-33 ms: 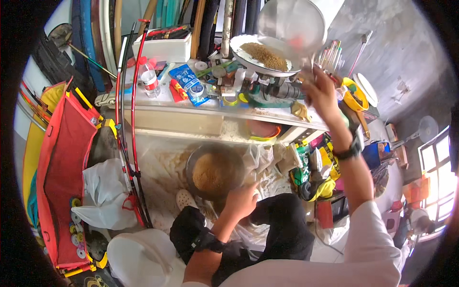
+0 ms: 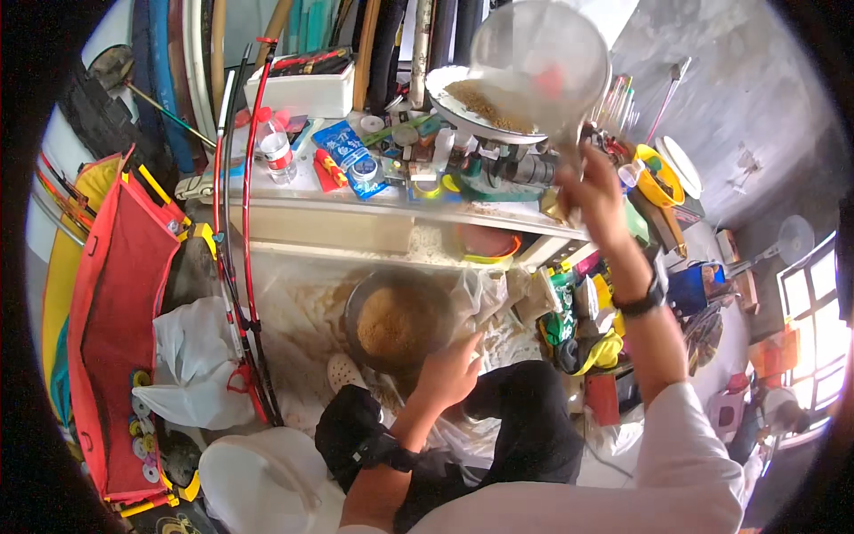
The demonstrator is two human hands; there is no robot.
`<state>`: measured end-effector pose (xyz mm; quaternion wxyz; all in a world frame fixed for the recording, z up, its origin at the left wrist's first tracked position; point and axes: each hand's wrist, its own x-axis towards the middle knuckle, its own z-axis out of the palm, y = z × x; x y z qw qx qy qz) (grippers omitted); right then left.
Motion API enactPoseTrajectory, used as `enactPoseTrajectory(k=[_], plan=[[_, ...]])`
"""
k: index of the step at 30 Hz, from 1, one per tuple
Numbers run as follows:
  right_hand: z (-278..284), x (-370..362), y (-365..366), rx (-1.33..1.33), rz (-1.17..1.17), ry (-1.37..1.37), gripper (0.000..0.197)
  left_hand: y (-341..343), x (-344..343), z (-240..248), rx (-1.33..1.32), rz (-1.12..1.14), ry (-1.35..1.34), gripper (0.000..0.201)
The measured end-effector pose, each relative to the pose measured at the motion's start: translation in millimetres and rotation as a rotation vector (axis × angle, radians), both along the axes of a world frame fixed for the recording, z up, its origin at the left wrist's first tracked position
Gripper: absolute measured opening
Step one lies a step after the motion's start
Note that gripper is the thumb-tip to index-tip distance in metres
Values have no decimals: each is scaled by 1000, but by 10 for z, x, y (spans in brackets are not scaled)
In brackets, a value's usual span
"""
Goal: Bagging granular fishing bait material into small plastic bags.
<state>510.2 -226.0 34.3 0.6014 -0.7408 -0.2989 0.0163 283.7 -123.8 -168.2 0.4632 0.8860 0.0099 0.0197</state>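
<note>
My right hand (image 2: 592, 191), raised over the bench, is closed around the handle of a round mesh sieve (image 2: 560, 53). The sieve is blurred and overlaps a white enamel dish (image 2: 436, 87) holding brown granules (image 2: 471, 100). A reddish spot shows through its mesh. Below, a dark round bowl (image 2: 434, 289) of light-brown powder (image 2: 387, 325) stands on a plastic-covered floor. My left hand (image 2: 449, 372) lies beside the bowl's near right rim, its fingers curled. Whatever they hold, if anything, is hidden.
The cluttered bench (image 2: 356, 200) carries a plastic bottle (image 2: 277, 156), a blue packet (image 2: 351, 156) and a yellow bowl (image 2: 660, 176). Upright rods (image 2: 249, 222) and a red bag (image 2: 120, 329) stand left. A white bucket (image 2: 258, 481) is near my leg; coloured packages (image 2: 569, 307) lie right.
My right hand and the sieve have shifted slightly left, so the sieve overlaps more of the granules. The left hand and bowl look almost the same.
</note>
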Motion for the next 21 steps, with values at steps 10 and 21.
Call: enactPoseTrajectory(k=[10, 21], plan=[[-1730, -1713, -235, 41, 378, 857, 28, 139, 11, -153, -1411, 15, 29, 56], [-1971, -1179, -207, -624, 465, 349, 30, 89, -3, -273, -1557, 410, 93, 30]])
